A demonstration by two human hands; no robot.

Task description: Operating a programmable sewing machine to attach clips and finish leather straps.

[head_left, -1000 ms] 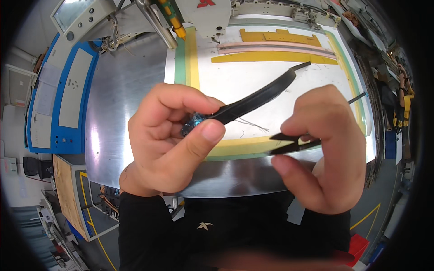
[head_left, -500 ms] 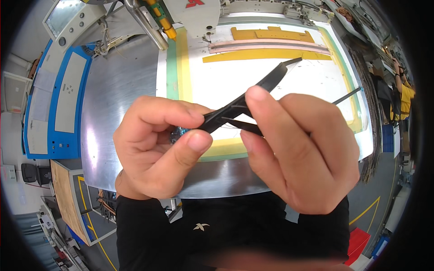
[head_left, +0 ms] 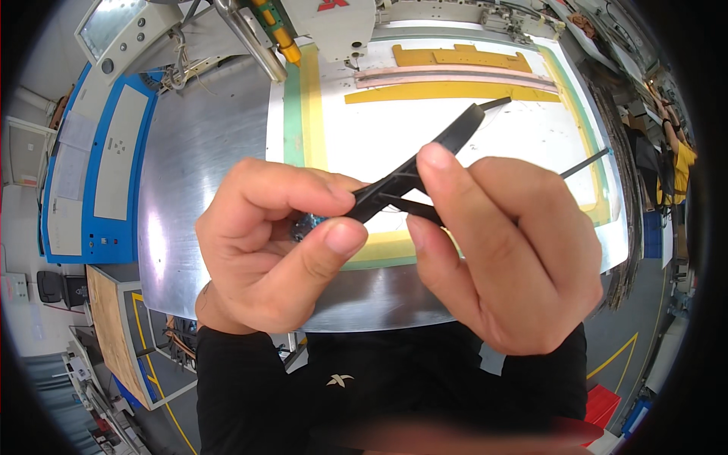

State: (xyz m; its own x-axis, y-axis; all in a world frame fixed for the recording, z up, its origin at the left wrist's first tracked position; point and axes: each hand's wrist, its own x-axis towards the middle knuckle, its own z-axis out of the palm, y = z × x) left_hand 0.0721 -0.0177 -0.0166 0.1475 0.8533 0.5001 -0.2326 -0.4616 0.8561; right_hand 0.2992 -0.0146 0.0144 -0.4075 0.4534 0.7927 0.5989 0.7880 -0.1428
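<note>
My left hand (head_left: 265,254) clamps the black strap (head_left: 459,132) between thumb and forefinger; it slants up over the white sheet (head_left: 364,144). My right hand (head_left: 516,258) pinches the snips (head_left: 417,209) between thumb and fingers, their tips at the strap just beside my left grip. Beyond lie 1 pink strip (head_left: 455,70) and 2 yellow pieces (head_left: 451,95).

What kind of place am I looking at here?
Probably a workshop or small factory floor. A large white machine head hangs over a metal table, a blue cabinet with buttons stands at the left, and yellow lines mark the floor.
</note>
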